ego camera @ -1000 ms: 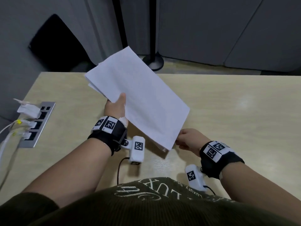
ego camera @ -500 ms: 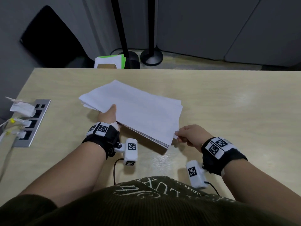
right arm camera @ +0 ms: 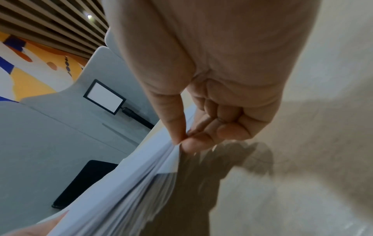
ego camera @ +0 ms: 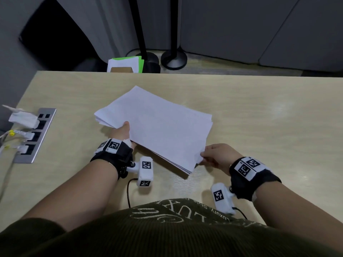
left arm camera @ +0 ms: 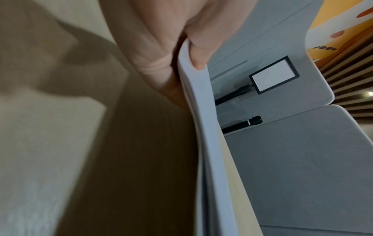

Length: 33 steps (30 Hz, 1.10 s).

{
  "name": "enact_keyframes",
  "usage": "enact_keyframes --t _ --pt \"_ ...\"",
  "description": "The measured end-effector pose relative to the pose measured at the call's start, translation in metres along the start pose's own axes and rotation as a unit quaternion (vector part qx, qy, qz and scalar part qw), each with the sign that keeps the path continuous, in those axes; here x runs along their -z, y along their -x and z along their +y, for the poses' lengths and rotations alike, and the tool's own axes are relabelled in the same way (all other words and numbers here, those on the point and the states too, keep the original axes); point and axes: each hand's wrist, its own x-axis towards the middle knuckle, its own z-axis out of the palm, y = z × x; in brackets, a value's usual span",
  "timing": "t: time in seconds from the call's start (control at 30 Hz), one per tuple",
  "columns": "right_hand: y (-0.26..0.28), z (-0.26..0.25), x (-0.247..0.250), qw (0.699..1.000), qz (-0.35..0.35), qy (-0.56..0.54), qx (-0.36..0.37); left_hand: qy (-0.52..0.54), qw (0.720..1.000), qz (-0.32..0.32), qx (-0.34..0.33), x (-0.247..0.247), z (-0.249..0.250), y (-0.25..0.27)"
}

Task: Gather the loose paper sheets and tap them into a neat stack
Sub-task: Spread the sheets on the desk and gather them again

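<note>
A pile of white paper sheets [ego camera: 157, 127] is held nearly flat just above the light wooden table [ego camera: 259, 117], its edges slightly fanned at the near corner. My left hand [ego camera: 121, 131] grips the pile's left edge, thumb on top and fingers hidden beneath; in the left wrist view the thumb [left arm camera: 198, 52] presses on the paper sheets [left arm camera: 203, 111]. My right hand [ego camera: 215, 154] pinches the near right corner between thumb and forefinger. In the right wrist view that hand [right arm camera: 181, 140] holds the splayed paper sheets [right arm camera: 129, 183].
A metal socket panel [ego camera: 35, 135] with white plugs and cables sits at the table's left edge. Beyond the far edge stand a green and white folder [ego camera: 126, 64] and two black pole bases [ego camera: 173, 59]. Grey partitions lie behind.
The pile was raised steeply a second ago and has been lowered to lie almost flat over the table. Both hands kept their hold and came down with it.
</note>
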Motion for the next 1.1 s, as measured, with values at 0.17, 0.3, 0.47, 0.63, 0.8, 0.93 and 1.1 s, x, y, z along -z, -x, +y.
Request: enact_keyframes --t 0.17,0.3,0.47,0.63,0.8,0.93,1.1 --pt "-0.003 -0.004 0.001 0.998 0.049 0.012 0.030 0.060 0.998 -0.028 0.016 0.000 -0.005 -0.012" --pt "-0.005 -0.011 0.006 0.996 0.078 -0.003 0.043 0.142 0.986 -0.044 0.072 -0.006 -0.005 -0.013" --pt "0.000 -0.011 0.014 0.995 0.077 -0.039 0.046 0.139 0.984 -0.108 0.016 0.006 -0.018 -0.017" --pt "-0.003 -0.002 0.015 0.996 0.067 0.061 0.014 -0.146 0.988 0.028 -0.027 -0.006 -0.013 -0.011" --pt "-0.009 0.006 0.009 0.997 0.057 0.053 0.005 -0.478 0.793 0.025 -0.378 -0.045 -0.021 0.051" --pt "-0.004 0.006 0.011 0.997 0.035 0.060 0.023 -0.605 0.642 -0.173 -0.438 -0.084 -0.046 0.088" --pt "0.004 0.003 0.012 0.994 0.004 0.097 0.044 -0.619 0.642 -0.205 -0.403 -0.103 -0.066 0.093"
